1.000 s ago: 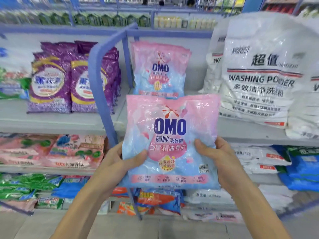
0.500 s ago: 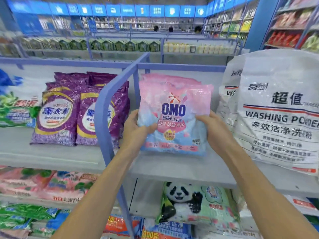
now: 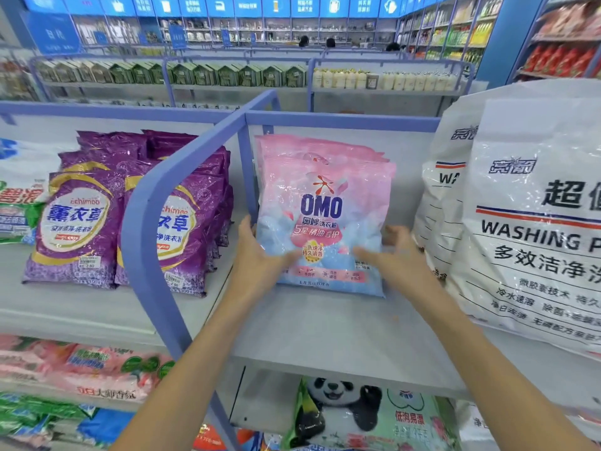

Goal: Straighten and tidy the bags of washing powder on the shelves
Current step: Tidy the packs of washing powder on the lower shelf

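OMO bag stands upright on the shelf, label facing out, leaning on the pink bags behind it, between the blue divider on the left and the white sacks on the right. Left hand and blurred right hand bracket its lower corners, fingers straight, thumbs on its front, steadying rather than gripping. Half a second ago both hands clasped it while carrying it in

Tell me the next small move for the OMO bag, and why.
Probably press the OMO bag back and left, flush: it stands on the shelf offset right of the pink bags behind, left hand and right hand flanking its base.
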